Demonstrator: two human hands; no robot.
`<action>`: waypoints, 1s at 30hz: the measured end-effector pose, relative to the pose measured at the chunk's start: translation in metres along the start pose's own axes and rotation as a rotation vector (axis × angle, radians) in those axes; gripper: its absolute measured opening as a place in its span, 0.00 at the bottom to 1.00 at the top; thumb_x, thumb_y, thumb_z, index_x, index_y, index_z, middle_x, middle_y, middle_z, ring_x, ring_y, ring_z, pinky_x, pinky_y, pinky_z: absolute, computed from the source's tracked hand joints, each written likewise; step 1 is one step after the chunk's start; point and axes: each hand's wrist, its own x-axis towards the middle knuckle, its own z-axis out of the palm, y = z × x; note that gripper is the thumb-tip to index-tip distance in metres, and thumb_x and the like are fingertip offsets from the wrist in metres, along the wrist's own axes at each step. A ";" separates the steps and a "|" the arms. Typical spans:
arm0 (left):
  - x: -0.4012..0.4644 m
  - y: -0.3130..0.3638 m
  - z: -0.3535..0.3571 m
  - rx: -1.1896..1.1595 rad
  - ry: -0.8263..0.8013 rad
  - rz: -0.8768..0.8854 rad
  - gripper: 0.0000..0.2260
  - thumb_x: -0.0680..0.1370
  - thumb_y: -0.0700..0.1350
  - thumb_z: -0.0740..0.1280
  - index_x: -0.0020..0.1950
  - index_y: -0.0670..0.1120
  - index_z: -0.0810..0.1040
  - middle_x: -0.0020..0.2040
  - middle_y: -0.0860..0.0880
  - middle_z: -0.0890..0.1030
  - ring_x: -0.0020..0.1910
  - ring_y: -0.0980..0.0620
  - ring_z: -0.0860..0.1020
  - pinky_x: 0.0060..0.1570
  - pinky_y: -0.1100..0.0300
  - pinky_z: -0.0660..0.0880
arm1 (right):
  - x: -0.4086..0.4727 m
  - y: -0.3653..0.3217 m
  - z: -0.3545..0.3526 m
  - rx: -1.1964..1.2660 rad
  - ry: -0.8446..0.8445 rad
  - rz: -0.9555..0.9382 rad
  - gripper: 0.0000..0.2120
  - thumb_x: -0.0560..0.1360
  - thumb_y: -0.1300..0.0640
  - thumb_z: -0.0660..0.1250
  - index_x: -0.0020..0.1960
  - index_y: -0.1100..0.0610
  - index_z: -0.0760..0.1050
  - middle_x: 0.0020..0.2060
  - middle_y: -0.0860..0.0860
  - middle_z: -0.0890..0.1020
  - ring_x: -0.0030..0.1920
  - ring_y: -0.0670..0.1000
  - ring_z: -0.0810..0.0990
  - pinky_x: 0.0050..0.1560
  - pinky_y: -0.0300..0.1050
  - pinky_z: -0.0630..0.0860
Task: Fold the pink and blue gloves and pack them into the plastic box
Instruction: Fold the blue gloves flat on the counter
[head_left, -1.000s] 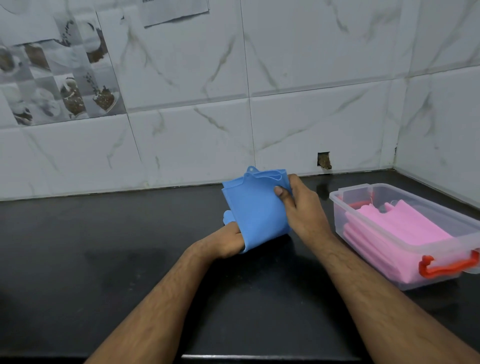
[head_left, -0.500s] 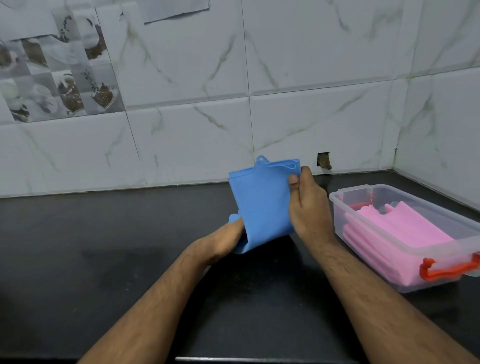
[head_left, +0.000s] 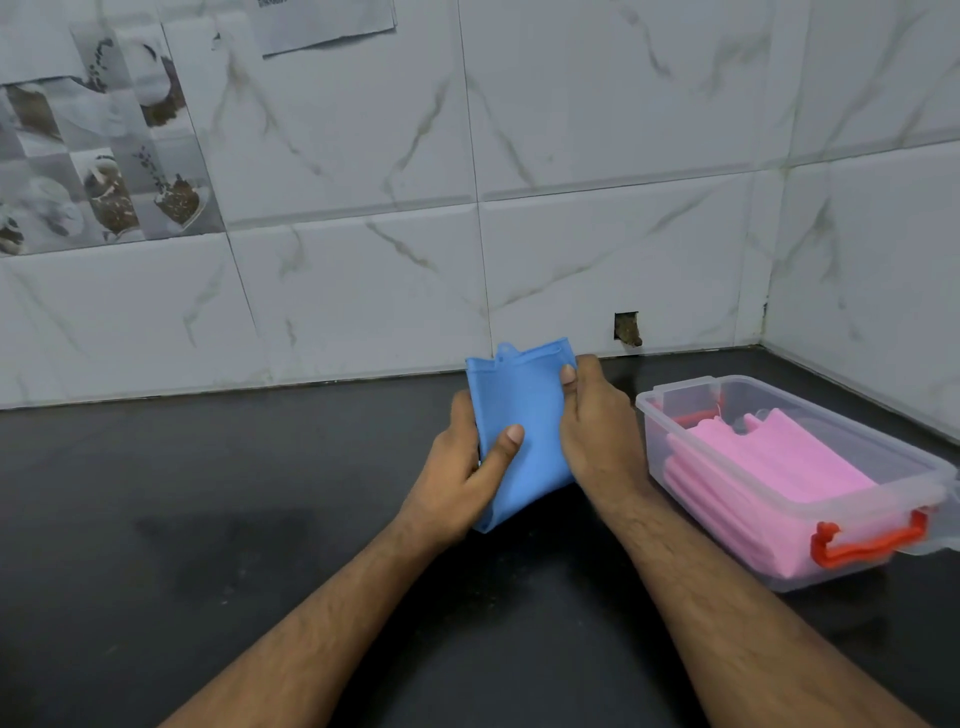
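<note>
Held up above the dark countertop (head_left: 208, 519), in front of the marbled tile wall (head_left: 597, 130): a folded blue glove (head_left: 524, 415), roughly rectangular, tilted a little, cuff edge with a small tab at the top and a folded corner at the bottom. Gripped along its left edge by the left hand (head_left: 457, 483), thumb pressed flat on the front face, the other fingers curled round behind and mostly hidden. Pinched near its upper right corner by the right hand (head_left: 597, 431), thumb on the front and fingers wrapped behind the right edge; back of that hand turned toward the camera. Both forearms bare, reaching in from the bottom of the view. Whether the glove's lower corner touched the counter: could not tell, though seemingly just clear of it. To the right, close beside the right wrist but apart from it, sat a clear plastic box (head_left: 675, 410) on the counter, lid off, with an orange-red latch (head_left: 867, 543) on its near end and another partly seen at the far end. Inside it lay folded pink gloves (head_left: 779, 478), stacked flat and filling much of the bottom. Behind the blue glove, low in the wall, a small square hole (head_left: 627, 328). At upper left, patterned picture tiles (head_left: 98, 171) and a sheet of paper (head_left: 327, 23) stuck to the wall.
</note>
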 end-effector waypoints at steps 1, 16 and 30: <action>0.000 0.000 0.002 0.034 0.006 0.004 0.13 0.82 0.58 0.62 0.59 0.51 0.66 0.52 0.61 0.81 0.48 0.61 0.83 0.40 0.66 0.78 | 0.000 0.000 0.000 0.002 -0.005 -0.015 0.10 0.86 0.47 0.49 0.49 0.51 0.60 0.36 0.52 0.75 0.39 0.62 0.77 0.37 0.52 0.72; -0.002 0.015 0.001 -0.024 0.071 0.015 0.11 0.82 0.52 0.65 0.59 0.47 0.77 0.48 0.51 0.85 0.46 0.53 0.84 0.43 0.56 0.81 | -0.004 -0.005 -0.006 0.054 0.001 -0.093 0.12 0.85 0.45 0.51 0.53 0.54 0.60 0.38 0.56 0.79 0.40 0.64 0.78 0.40 0.59 0.78; 0.009 0.010 0.003 -0.522 0.095 -0.570 0.17 0.76 0.57 0.66 0.54 0.46 0.84 0.48 0.41 0.86 0.43 0.42 0.81 0.40 0.51 0.76 | 0.004 0.007 0.001 0.257 0.009 0.021 0.12 0.81 0.42 0.64 0.55 0.50 0.74 0.46 0.47 0.84 0.45 0.49 0.81 0.42 0.44 0.74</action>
